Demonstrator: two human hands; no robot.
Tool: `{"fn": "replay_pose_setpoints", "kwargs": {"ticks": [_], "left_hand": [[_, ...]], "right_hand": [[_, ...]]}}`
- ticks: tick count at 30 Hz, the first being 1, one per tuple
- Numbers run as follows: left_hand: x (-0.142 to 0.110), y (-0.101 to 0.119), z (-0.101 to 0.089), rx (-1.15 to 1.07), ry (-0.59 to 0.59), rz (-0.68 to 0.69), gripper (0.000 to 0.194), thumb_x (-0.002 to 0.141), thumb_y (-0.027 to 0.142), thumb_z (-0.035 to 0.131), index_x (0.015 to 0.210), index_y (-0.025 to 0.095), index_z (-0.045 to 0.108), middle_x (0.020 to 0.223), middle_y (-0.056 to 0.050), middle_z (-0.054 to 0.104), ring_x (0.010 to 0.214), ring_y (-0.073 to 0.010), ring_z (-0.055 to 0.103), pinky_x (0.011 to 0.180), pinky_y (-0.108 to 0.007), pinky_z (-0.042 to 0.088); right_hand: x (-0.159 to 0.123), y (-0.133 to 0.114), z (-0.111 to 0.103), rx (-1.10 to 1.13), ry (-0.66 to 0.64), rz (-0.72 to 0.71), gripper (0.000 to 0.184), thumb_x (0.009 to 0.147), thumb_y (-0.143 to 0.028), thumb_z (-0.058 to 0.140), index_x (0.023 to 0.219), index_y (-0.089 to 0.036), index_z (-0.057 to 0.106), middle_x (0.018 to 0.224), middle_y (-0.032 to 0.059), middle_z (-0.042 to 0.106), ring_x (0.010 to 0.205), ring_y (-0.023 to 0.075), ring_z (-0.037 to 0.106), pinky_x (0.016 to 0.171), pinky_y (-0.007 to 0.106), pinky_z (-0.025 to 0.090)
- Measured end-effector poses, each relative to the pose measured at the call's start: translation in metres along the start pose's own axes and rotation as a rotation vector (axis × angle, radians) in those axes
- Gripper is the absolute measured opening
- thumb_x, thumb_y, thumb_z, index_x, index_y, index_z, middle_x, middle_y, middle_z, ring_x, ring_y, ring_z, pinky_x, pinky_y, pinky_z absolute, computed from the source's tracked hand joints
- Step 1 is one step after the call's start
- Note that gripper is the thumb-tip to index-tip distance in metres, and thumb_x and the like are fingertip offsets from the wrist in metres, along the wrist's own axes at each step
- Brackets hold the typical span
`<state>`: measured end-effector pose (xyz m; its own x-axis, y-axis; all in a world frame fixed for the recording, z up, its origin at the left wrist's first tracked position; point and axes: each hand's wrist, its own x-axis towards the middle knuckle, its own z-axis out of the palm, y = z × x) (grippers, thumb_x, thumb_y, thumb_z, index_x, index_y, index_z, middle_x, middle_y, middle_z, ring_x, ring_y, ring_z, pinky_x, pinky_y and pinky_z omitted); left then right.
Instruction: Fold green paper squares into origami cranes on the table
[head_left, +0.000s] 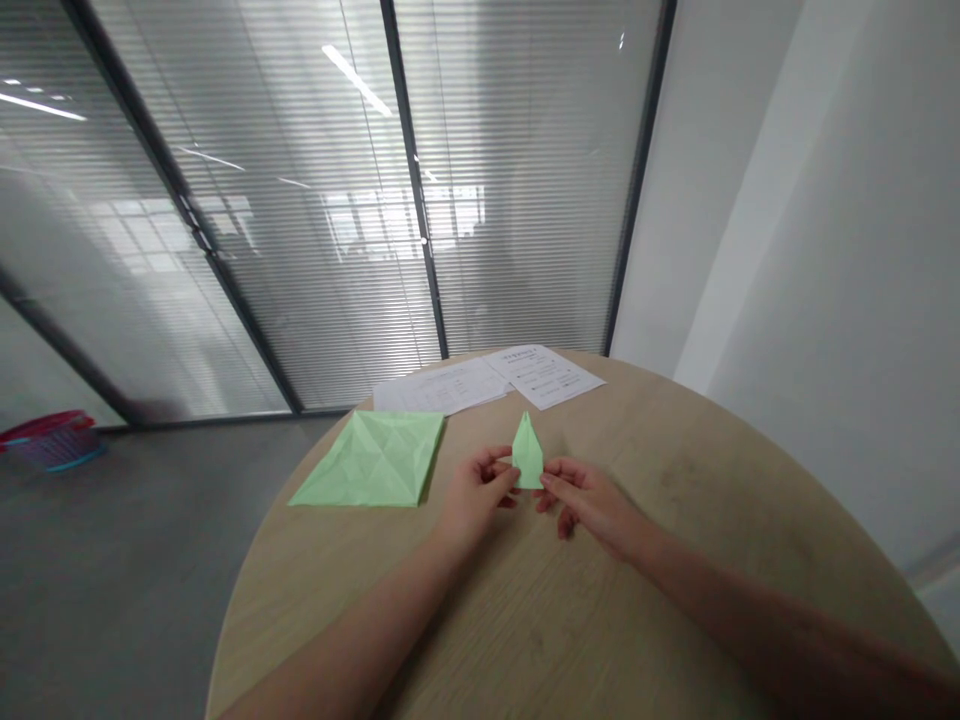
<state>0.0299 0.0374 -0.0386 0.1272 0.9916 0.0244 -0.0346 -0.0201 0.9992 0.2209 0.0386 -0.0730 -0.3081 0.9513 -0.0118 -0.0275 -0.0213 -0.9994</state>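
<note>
Fingers of the left hand [480, 488] and the right hand [592, 492] are pinched thinly on either lower side of a small folded green paper [528, 455], which is held over the worktop [540, 625], point away. Left of the folded paper, a larger creased green sheet [382, 465] is laid flat; beyond the folded paper, white printed pages [551, 375] are spread; farther still, blinds [525, 260] are seen.

Tabletop [735, 470] runs free right of the right hand [589, 495]; green sheet [375, 460] obstructs left, printed papers [544, 375] beyond.
</note>
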Motion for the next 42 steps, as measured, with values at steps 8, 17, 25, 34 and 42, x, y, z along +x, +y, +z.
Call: {"fn": "replay_pose_setpoints", "kwargs": {"ticks": [8,17,25,34,42], "left_hand": [[-0.005,0.002,0.002,0.001,-0.056,-0.011,0.041,0.074,0.048,0.081,0.096,0.014,0.077,0.082,-0.006,0.074,0.071,-0.0162,0.066,0.061,-0.027,0.054],[-0.006,0.006,0.003,0.033,-0.138,-0.013,0.037,0.075,0.047,0.079,0.093,0.014,0.078,0.085,-0.008,0.077,0.077,-0.0187,0.069,0.065,-0.027,0.054],[-0.006,0.003,0.003,0.104,-0.116,0.026,0.028,0.08,0.04,0.075,0.094,0.015,0.076,0.083,-0.006,0.074,0.074,-0.0184,0.069,0.065,-0.028,0.055],[-0.007,0.0,0.003,0.332,-0.023,0.242,0.011,0.084,0.025,0.069,0.077,0.017,0.072,0.095,-0.01,0.077,0.087,-0.0221,0.069,0.071,-0.031,0.053],[-0.011,0.002,0.001,0.506,-0.042,0.388,0.008,0.085,0.018,0.066,0.084,0.02,0.074,0.103,-0.008,0.079,0.088,-0.0221,0.072,0.07,-0.03,0.055]], "right_hand": [[0.001,-0.002,0.0,0.112,0.068,-0.009,0.038,0.079,-0.052,0.078,0.099,-0.022,0.065,0.085,0.0043,0.071,0.069,0.0178,0.067,0.041,0.021,0.047],[-0.002,-0.005,0.002,0.037,0.046,-0.004,0.042,0.082,-0.054,0.074,0.1,-0.025,0.051,0.071,-0.0026,0.067,0.046,0.0121,0.057,0.038,0.022,0.045],[-0.004,-0.004,0.009,-0.1,0.007,-0.074,0.034,0.088,-0.044,0.063,0.115,-0.024,0.06,0.102,0.007,0.07,0.075,0.0184,0.069,0.042,0.021,0.05],[-0.009,-0.008,0.005,-0.084,-0.071,-0.118,0.043,0.089,-0.053,0.065,0.119,-0.023,0.062,0.114,0.0123,0.07,0.1,0.0269,0.069,0.046,0.022,0.053],[-0.001,0.006,0.004,-0.084,-0.031,-0.091,0.043,0.078,-0.043,0.077,0.115,-0.024,0.066,0.098,0.0062,0.072,0.082,0.0221,0.068,0.048,0.025,0.054]]}}
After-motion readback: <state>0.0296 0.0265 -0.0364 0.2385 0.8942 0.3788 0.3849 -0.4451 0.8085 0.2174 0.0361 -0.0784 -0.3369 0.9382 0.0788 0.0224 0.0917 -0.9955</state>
